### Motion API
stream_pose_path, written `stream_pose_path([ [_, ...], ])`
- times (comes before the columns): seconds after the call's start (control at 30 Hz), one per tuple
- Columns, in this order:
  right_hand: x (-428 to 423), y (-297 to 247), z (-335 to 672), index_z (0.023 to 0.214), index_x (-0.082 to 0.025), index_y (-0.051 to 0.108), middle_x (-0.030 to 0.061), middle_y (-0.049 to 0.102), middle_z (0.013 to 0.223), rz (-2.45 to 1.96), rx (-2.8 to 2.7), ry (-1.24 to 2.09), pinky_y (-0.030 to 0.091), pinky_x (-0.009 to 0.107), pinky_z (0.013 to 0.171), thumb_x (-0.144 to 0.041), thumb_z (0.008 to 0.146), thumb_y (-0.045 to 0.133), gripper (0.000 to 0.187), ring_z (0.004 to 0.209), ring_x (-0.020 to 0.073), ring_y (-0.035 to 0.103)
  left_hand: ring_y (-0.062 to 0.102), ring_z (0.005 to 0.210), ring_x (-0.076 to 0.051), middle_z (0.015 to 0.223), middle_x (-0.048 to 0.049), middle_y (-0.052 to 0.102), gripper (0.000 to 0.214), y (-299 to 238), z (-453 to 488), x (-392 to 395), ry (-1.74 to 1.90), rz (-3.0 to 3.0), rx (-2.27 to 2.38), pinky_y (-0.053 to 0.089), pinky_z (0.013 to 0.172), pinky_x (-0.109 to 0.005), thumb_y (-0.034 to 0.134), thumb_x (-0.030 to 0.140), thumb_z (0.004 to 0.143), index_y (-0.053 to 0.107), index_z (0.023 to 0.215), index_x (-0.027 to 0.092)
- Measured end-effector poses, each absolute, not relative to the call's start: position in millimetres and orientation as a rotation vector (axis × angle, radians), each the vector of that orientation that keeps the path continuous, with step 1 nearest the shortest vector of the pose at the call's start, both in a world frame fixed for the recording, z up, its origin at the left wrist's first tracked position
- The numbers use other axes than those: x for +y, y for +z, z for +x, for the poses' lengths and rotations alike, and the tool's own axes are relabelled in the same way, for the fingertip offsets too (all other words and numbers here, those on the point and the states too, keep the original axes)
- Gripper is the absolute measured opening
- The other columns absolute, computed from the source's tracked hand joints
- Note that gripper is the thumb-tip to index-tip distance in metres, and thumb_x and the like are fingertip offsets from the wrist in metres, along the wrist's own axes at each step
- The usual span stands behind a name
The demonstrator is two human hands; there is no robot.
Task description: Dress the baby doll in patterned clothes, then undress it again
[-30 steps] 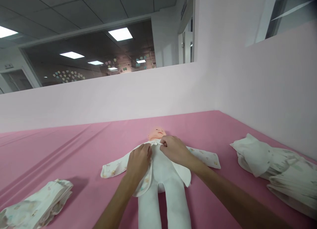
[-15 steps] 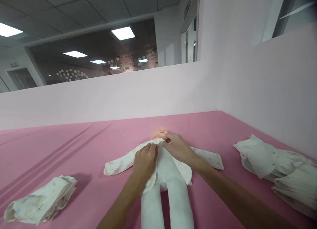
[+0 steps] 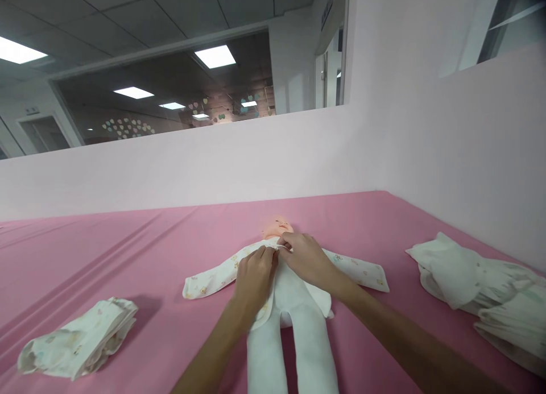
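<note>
A baby doll lies on its back on the pink table, its white cloth legs pointing toward me. It wears a white printed baby top with both sleeves spread out to the sides. My left hand is closed on the left front edge of the top at the doll's chest. My right hand pinches the right front edge near the collar, just below the doll's chin. The two hands nearly touch over the chest.
A folded stack of printed baby clothes lies at the near left. A pile of white garments sits at the right by the pink wall. A pink partition runs along the table's far edge.
My hands have drawn closer together over the doll's chest, bringing the two front edges of the top toward each other. The camera view has shifted slightly.
</note>
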State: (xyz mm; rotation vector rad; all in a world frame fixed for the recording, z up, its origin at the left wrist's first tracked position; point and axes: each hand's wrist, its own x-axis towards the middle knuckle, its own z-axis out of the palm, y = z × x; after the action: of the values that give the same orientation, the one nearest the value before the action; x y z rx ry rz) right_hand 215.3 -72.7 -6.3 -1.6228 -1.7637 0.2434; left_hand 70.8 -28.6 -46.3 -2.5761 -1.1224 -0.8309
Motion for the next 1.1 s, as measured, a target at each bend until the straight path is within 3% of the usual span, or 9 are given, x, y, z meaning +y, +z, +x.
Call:
stream_pose_path([
  [0.1,-77.5,-7.1,209.7,0.072,-0.02,0.049,-0.0024,0.057,0.068,-1.655,-1.797,0.168,0.024,0.026,0.055,-0.009,0.08,0.043,0.014,0.06,0.0118,0.044,0.053,0.063,-0.016,0.077,-0.0016,0.062,0.018,-46.1,71.3,-28.8,-0.858,-2.621,-1.189,0.024,0.055,-0.028,0.04,0.013,0.09,0.051,0.077,0.02],
  [0.27,-85.1,-5.2,204.7,0.063,-0.019,0.041,-0.003,0.053,0.063,-1.636,-1.862,0.182,0.021,0.026,0.051,-0.011,0.082,0.04,0.021,0.055,0.0111,0.038,0.045,0.058,-0.014,0.069,0.0,0.057,0.017,-44.6,72.9,-29.8,-1.009,-2.728,-1.29,0.023,0.055,-0.027,0.04,0.01,0.083,0.045,0.071,0.02],
  [0.43,-81.1,-6.6,211.0,0.057,-0.019,0.045,-0.0045,0.049,0.057,-1.535,-1.835,0.305,0.025,0.024,0.051,-0.008,0.078,0.039,0.025,0.055,0.0104,0.039,0.041,0.059,-0.012,0.064,0.0021,0.052,0.02,-36.4,72.8,-33.4,-1.197,-2.919,-1.42,0.026,0.056,-0.025,0.038,0.022,0.087,0.047,0.069,0.02],
  [0.6,-72.2,-14.5,217.3,0.078,-0.021,0.061,-0.0046,0.06,0.066,-1.486,-1.794,0.313,0.03,0.022,0.055,-0.009,0.079,0.045,0.02,0.06,0.0105,0.049,0.034,0.055,-0.01,0.059,0.0049,0.039,0.016,-26.9,69.6,-35.2,-1.351,-3.174,-1.669,0.026,0.051,-0.022,0.038,0.019,0.079,0.042,0.063,0.019],
  [0.7,-69.9,-17.2,217.8,0.095,-0.02,0.062,-0.0036,0.063,0.066,-1.493,-1.801,0.286,0.032,0.023,0.057,-0.009,0.081,0.046,0.024,0.063,0.0123,0.053,0.033,0.056,-0.01,0.06,0.0046,0.038,0.019,-25.7,69.4,-34.2,-1.419,-3.184,-1.68,0.026,0.052,-0.022,0.04,0.022,0.079,0.041,0.061,0.019],
  [0.83,-68.6,-18.6,217.4,0.11,-0.019,0.06,0.0025,0.07,0.085,-1.495,-1.764,0.334,0.039,0.024,0.065,-0.014,0.085,0.049,0.028,0.077,0.0149,0.062,0.032,0.056,-0.009,0.06,0.0046,0.039,0.023,-26.5,70.7,-32.3,-1.504,-3.199,-1.679,0.026,0.052,-0.022,0.043,0.029,0.082,0.044,0.061,0.018],
  [0.97,-67.0,-18.9,218.0,0.103,-0.019,0.063,0.0041,0.07,0.092,-1.483,-1.753,0.357,0.042,0.025,0.068,-0.016,0.085,0.051,0.022,0.082,0.0154,0.063,0.03,0.054,-0.009,0.059,0.0045,0.037,0.031,-28.4,70.5,-28.0,-1.616,-3.252,-1.703,0.026,0.05,-0.021,0.048,0.04,0.083,0.048,0.061,0.017],
  [1.1,-67.0,-17.3,219.1,0.091,-0.02,0.064,0.0015,0.07,0.087,-1.456,-1.748,0.362,0.041,0.024,0.067,-0.021,0.084,0.053,0.013,0.08,0.0149,0.062,0.031,0.055,-0.008,0.061,0.0042,0.039,0.024,-31.1,69.9,-24.7,-1.669,-3.269,-1.791,0.027,0.05,-0.02,0.049,0.036,0.081,0.052,0.067,0.017],
])
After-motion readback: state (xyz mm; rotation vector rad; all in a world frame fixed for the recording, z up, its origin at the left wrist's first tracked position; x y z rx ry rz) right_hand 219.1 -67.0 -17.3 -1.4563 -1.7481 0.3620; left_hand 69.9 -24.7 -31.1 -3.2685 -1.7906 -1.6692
